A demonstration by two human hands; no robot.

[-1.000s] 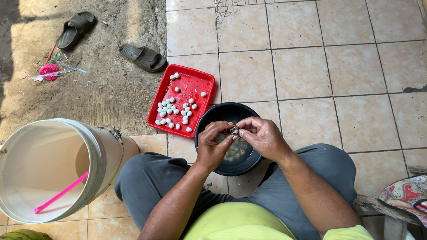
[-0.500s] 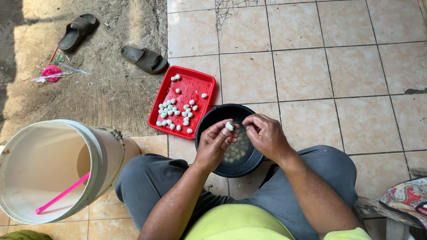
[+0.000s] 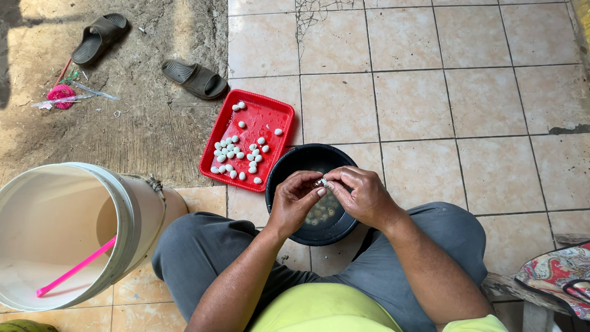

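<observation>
We peel one small egg [image 3: 321, 182] pinched between left hand [image 3: 295, 203] and right hand [image 3: 362, 195] over the black bowl [image 3: 295, 161]; the red tray [image 3: 270, 114] of peeled eggs, at ten o'clock, likely receives it.

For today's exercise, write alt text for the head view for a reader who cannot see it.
Both hands, left hand and right hand, pinch a small egg over a black bowl. A red tray of white eggs lies beside it; a bucket stands left.
</observation>
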